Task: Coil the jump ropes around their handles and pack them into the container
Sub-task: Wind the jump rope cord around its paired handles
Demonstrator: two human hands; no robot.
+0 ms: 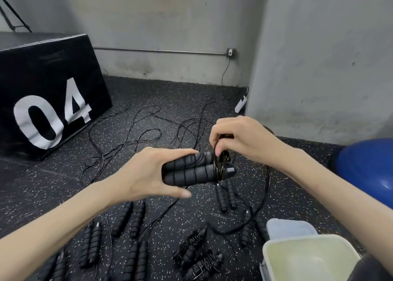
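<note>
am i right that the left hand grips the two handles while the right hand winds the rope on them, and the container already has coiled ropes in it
Not quite. In the head view the container looks empty; two coiled ropes lie on the floor beside it. The rest holds: the left hand grips the handles, the right hand winds the rope.

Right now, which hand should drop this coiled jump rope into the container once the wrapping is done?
Probably the right hand. It pinches the cord at the handles' right end, on the side of the open container at lower right. The left hand, gripping both handles, would have to cross over.
</note>
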